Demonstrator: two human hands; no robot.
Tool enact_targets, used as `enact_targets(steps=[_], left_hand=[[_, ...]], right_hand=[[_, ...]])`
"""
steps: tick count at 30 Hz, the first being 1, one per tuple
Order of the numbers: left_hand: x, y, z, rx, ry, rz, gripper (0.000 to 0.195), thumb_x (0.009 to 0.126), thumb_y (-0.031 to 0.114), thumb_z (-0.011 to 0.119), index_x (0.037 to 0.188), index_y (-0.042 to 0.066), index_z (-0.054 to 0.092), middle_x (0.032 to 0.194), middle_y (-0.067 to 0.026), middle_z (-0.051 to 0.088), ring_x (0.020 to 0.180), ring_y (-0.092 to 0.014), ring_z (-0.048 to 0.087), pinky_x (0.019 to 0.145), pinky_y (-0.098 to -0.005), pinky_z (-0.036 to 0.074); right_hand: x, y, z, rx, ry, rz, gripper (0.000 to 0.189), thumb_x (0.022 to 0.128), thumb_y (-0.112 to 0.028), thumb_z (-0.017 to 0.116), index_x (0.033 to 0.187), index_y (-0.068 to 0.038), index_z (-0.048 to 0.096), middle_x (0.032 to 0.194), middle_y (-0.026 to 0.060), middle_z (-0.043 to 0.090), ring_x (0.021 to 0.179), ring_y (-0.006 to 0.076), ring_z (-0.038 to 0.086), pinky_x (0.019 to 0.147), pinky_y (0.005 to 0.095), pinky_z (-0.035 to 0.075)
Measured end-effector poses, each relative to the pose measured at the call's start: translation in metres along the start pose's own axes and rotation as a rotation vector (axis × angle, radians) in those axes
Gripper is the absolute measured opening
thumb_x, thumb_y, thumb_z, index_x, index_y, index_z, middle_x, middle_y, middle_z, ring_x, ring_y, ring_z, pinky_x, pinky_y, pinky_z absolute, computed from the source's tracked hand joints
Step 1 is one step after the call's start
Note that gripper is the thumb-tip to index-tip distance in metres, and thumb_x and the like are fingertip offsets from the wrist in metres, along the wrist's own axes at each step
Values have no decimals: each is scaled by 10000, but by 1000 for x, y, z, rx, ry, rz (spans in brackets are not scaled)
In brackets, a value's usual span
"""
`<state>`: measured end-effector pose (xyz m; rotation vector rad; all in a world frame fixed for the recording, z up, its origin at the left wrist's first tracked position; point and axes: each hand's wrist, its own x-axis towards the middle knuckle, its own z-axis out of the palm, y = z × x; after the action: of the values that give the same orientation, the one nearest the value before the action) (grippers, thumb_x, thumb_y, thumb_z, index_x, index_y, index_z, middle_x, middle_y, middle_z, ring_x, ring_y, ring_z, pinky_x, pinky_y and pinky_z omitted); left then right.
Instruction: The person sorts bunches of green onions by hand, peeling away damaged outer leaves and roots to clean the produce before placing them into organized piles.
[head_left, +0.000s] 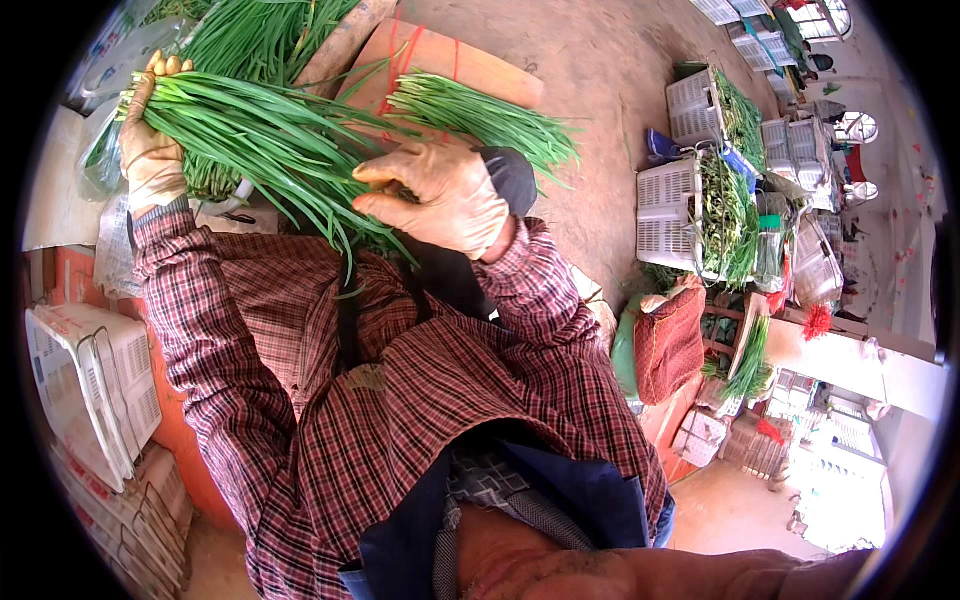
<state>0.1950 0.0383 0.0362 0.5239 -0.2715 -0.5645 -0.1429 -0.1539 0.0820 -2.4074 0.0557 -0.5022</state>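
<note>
My left hand (155, 146), in a pale, stained glove, grips a thick bunch of long green leaves (247, 127), probably garlic chives, around its pale stem ends. The leaves fan out rightward above my lap, their tips drooping. My right hand (442, 196), gloved alike, is beside the leaf tips; thumb and fingers are apart with nothing seen between them. A smaller bundle of chives (480, 120) lies beyond it on an orange-brown board (495, 71), across which red ties (411, 56) run. More loose chives (262, 37) are heaped at the upper left.
Clear plastic bags (97, 169) hang around the heap at left. White plastic crates (97, 375) are stacked at lower left. Across the floor (600, 150) stand white crates (667, 214) filled with greens. A red cushion (670, 345) lies at my right, near more chives (752, 360).
</note>
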Motion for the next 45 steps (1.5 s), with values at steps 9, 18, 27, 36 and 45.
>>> enact_targets(steps=[9,18,27,36,45], left_hand=[[-3,-13,10,-10,72,30,319,920,81,531,1208,-54,513,1060,-138,590,1021,-266,567,1006,-404,434],[1,-29,2,18,221,104,254,907,85,566,1130,-37,564,989,-110,612,929,-248,598,946,-409,481],[-54,-61,61,124,100,46,227,890,102,598,1097,10,580,898,-47,620,845,-185,612,786,-317,529],[-113,-117,112,282,-20,-176,356,874,112,612,1205,1,541,913,-65,621,771,-168,621,717,-304,540],[-115,-121,104,203,-68,-219,418,822,173,704,1177,16,547,924,-48,606,775,-160,615,720,-289,543]], right_hand=[[5,13,28,29,119,-26,76,780,-145,676,836,-96,661,777,52,660,727,230,646,642,312,518],[1,17,31,516,296,-134,140,765,35,650,862,-40,584,812,58,644,700,127,611,601,255,484],[2,24,-2,694,38,89,283,823,-83,681,1076,10,595,914,79,637,821,133,602,741,263,487],[15,20,66,1039,-327,202,513,811,-144,698,1256,-18,477,1114,82,591,1029,177,556,903,310,439],[-8,23,92,1443,-438,465,312,813,-110,678,1073,16,562,899,112,654,798,211,657,736,326,525]])
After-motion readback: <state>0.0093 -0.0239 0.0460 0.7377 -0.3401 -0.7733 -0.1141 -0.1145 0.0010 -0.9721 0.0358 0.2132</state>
